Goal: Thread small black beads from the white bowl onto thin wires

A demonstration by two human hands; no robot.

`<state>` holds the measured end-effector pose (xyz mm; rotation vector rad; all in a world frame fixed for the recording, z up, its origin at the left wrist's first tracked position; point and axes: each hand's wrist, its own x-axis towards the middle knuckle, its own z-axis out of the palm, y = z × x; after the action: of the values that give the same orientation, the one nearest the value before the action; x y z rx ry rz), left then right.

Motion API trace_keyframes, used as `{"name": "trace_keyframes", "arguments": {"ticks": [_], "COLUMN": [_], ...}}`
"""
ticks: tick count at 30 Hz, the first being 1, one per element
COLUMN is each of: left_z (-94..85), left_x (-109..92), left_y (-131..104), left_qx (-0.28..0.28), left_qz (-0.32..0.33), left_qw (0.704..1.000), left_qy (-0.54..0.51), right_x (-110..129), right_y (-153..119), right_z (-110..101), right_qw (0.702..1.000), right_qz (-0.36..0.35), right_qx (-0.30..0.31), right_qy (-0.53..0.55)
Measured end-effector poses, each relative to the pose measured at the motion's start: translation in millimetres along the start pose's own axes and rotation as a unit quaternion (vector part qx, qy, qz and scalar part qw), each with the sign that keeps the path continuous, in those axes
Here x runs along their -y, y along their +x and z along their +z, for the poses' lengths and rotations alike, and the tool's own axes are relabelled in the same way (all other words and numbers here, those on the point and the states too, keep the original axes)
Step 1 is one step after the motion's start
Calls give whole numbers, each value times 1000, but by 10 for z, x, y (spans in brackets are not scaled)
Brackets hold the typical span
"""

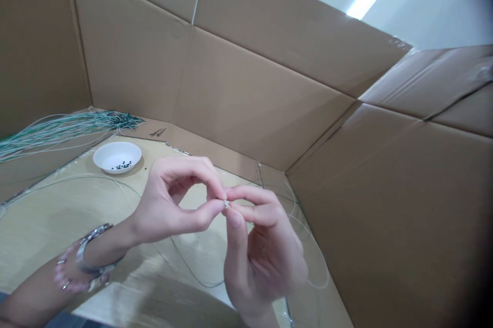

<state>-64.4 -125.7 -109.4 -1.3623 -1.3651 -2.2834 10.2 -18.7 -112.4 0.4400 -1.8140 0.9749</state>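
Observation:
My left hand [173, 199] and my right hand [265, 235] meet above the middle of the table, fingertips touching. Thumb and index finger of my left hand are pinched at the small white end [227, 205] of a thin cable. From the other side, my right thumb and fingers close on the same spot. The white bits there seem to cross, but they are too small to make out well. Thin cable [192, 270] hangs in a loop below my hands, and another pale loop [325, 266] curves out to the right.
A white bowl [117, 157] with several small black pieces stands at the left. Behind it lies a bundle of green and white cables [77, 125]. Small dark metal pieces [157, 132] lie near the back wall. Cardboard walls [262, 87] surround the pale tabletop [154, 287].

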Motion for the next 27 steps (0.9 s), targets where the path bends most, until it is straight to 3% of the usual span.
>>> {"name": "trace_keyframes", "arguments": {"ticks": [27], "left_z": [3], "left_x": [9], "left_y": [-6], "left_qx": [1], "left_qz": [1], "left_qw": [1000], "left_qy": [8], "right_x": [-37], "right_y": [-24], "right_z": [19], "right_qw": [1000], "right_qz": [8], "right_qx": [-7], "right_qy": [16]}}
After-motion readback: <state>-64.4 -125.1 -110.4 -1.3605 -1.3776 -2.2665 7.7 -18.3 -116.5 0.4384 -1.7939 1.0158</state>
